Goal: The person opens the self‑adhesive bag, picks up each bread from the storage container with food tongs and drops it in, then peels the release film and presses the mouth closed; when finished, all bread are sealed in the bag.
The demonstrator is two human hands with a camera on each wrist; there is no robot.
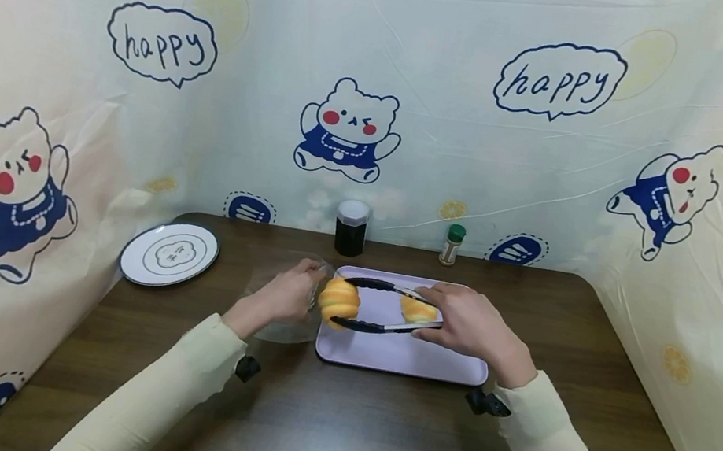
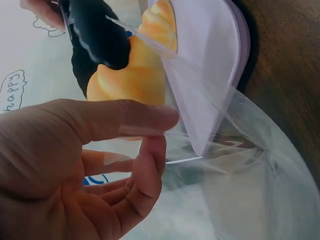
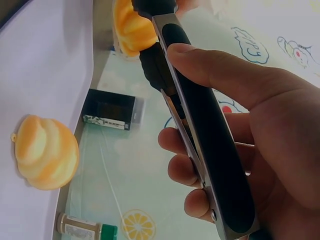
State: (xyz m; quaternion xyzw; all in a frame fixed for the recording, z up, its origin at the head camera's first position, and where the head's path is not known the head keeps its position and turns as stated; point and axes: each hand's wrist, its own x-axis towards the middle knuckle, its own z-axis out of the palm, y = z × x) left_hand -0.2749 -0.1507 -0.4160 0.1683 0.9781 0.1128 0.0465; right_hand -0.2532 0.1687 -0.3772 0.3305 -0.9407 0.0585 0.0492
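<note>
My right hand (image 1: 470, 323) grips black-and-silver food tongs (image 3: 200, 125). Between the tongs' black tips is a golden bread roll (image 1: 339, 302), held above the left end of a lilac tray (image 1: 376, 352). A second bread roll (image 3: 47, 152) lies on the tray beneath the tongs. My left hand (image 1: 285, 294) pinches the edge of a clear plastic bag (image 2: 240, 175) between thumb and fingers, just left of the held roll. In the left wrist view the bag's film crosses in front of the tray and part of the roll.
A white plate (image 1: 143, 265) with a dark rim lies at the table's left edge. Behind the tray stand a dark jar (image 1: 351, 230) with a pale lid and a small green-capped shaker (image 1: 451, 245). A printed cloth hangs around the wooden table (image 1: 362, 433).
</note>
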